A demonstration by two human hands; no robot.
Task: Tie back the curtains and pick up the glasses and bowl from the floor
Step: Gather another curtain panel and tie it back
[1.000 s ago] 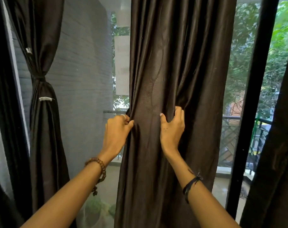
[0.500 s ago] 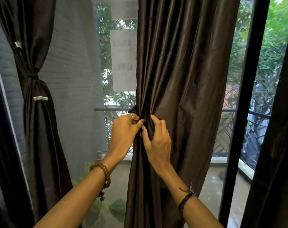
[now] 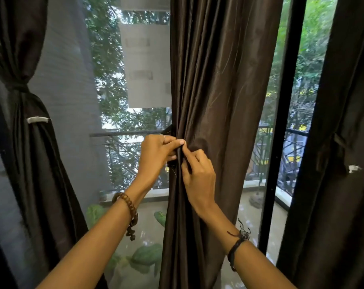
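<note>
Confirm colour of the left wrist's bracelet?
Brown wooden beads; the bracelet shows best in the head view.

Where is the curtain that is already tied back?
In the head view, the tied curtain hangs at the far left, beside the grey wall, left of the middle curtain both hands are gathering.

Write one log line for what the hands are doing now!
step: tying | left hand: grips dark tie strip | right hand: pinches strip | brown satin middle curtain: gathered
</note>
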